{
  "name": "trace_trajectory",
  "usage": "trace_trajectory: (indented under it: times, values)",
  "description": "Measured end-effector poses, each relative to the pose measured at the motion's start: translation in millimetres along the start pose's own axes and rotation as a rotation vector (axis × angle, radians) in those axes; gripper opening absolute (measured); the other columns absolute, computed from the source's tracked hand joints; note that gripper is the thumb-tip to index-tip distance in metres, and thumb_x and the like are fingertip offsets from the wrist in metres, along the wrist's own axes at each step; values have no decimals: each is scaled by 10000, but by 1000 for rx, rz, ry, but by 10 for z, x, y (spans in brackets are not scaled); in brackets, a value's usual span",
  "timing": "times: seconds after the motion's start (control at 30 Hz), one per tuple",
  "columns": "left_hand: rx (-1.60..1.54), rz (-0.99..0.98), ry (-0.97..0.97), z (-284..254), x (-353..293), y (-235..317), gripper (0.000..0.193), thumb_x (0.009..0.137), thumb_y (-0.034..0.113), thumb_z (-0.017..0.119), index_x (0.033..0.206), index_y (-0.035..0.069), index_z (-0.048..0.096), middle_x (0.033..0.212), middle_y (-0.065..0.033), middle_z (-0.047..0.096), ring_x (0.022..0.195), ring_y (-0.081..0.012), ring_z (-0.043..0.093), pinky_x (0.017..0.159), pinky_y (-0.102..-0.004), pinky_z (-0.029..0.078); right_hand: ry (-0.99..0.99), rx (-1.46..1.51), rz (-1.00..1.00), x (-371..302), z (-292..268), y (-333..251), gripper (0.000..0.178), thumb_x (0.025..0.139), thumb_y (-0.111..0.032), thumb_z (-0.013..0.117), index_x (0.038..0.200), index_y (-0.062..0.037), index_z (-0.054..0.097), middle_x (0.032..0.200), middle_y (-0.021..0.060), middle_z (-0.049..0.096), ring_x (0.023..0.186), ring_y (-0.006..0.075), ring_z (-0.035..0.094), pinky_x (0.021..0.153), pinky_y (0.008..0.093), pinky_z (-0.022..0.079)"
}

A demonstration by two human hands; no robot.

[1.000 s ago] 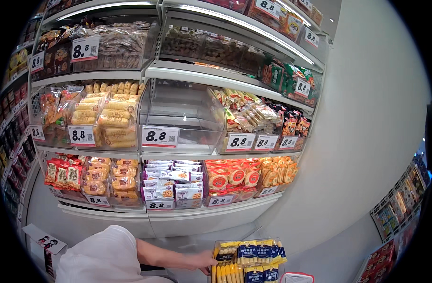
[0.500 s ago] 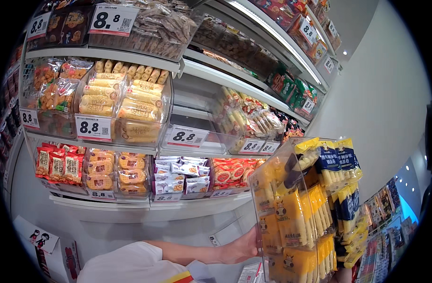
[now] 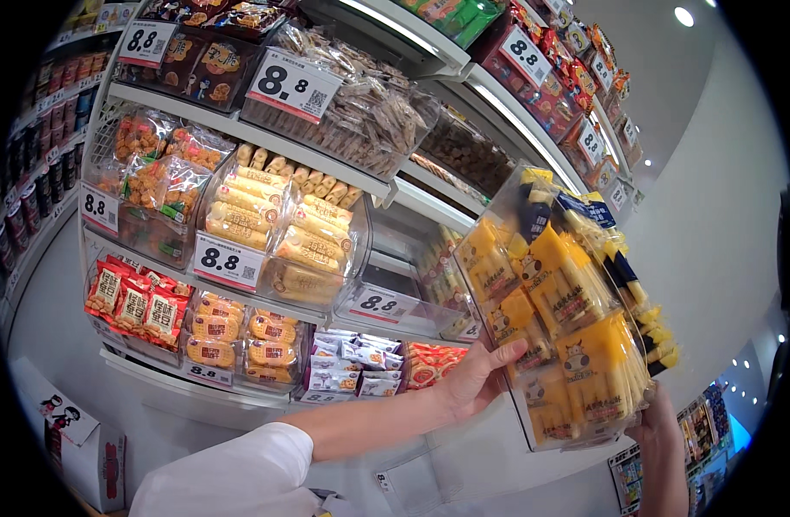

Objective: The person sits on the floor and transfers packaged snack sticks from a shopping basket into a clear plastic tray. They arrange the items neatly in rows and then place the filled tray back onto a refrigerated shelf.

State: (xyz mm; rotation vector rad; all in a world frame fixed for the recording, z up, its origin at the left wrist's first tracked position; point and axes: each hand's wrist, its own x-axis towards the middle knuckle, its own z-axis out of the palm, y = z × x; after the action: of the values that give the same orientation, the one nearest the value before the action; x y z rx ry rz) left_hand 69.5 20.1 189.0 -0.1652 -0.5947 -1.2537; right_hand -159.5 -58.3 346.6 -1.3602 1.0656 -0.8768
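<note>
Both hands hold a transparent plastic bin (image 3: pixel 533 435), tilted in front of the shelves at the right. Packed inside are yellow-wrapped snack sticks (image 3: pixel 597 370), with a cartoon cow on the wrappers. Navy-and-yellow snack packets (image 3: pixel 623 263) fill its far right side. My left hand (image 3: pixel 481 375) grips the bin's left side, the thumb lying on the front wall. At the lower right corner, my right hand (image 3: pixel 656 415) holds the bin from beside and below; its fingers are partly hidden.
Left of the bin, a shelf holds bins of cream-coloured wrapped rolls (image 3: pixel 313 233) and crunchy snacks in see-through bags (image 3: pixel 171 172). Red packets (image 3: pixel 136 302) and small purple-and-white packets (image 3: pixel 352 362) sit lower. A price card (image 3: pixel 382 303) fronts a shelf bay. A white box (image 3: pixel 93 448) stands at lower left.
The bin has risen and tilted, coming nearer the upper shelves. My left hand has risen with it, its thumb now visible on the front. My right hand has come into clearer view.
</note>
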Motion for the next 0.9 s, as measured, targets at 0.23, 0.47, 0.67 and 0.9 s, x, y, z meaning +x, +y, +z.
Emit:
trace_trajectory:
  times: [0.23, 0.47, 0.67, 0.9]
  values:
    - [135, 109, -71, -218, 404, 680, 511, 851, 306, 693, 1267, 126, 456, 1203, -34, 558, 1093, -179, 570, 871, -386, 524, -46, -97, -33, 435, 918, -364, 303, 936, -93, 327, 1115, 46, 530, 973, 155, 645, 744, 211, 674, 573, 336, 578]
    - [176, 139, 61, -341, 549, 977, 525, 854, 331, 685, 1271, 116, 451, 1185, -36, 574, 1084, -191, 583, 826, -385, 545, -181, -272, -15, 886, 1163, -416, 295, 947, -111, 367, 1138, 54, 518, 962, 182, 650, 715, 243, 684, 606, 335, 607]
    - [200, 293, 191, -222, 756, 970, 564, 855, 422, 659, 1288, 123, 457, 1262, -29, 552, 1153, -203, 534, 973, -425, 433, -276, -364, -132, 1190, 1305, -590, 364, 939, -180, 387, 1105, 111, 529, 918, 228, 641, 631, 259, 667, 572, 301, 602]
    - [249, 419, 297, -250, 954, 1103, 543, 883, 440, 614, 1310, 150, 446, 1294, -28, 530, 1193, -219, 502, 1009, -445, 396, -158, -231, -856, 1543, 1260, -22, 435, 947, -247, 521, 1249, 65, 508, 967, 152, 610, 802, 206, 631, 657, 279, 549]
